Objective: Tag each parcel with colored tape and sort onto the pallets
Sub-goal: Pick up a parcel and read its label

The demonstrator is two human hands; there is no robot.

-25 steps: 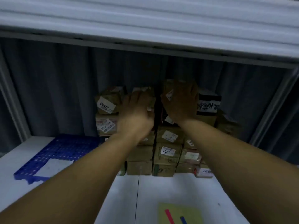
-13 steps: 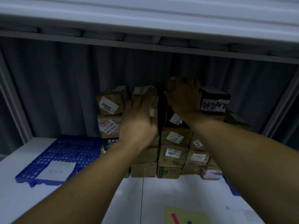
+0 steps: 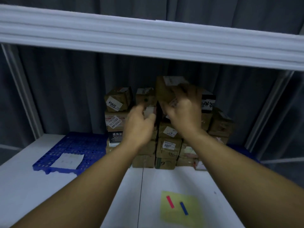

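Right hand (image 3: 182, 111) clasps the top parcel (image 3: 166, 91) of the stack (image 3: 167, 145) at 12 o'clock; left hand (image 3: 139, 127) sits loosely curled beside it, whether gripping I cannot tell. Better lift straight up, left steadying the stack

Both bare forearms reach from the near edge of the table (image 3: 164, 178) towards its far edge, raised and nearly meeting at the hands. The left hand (image 3: 139, 125) shows its back, with fingers bent forward and blurred; whether they hold anything cannot be told. The right hand (image 3: 182, 109), just beside it and a little higher, has its fingers curled round the lower part of a parcel (image 3: 166, 89).
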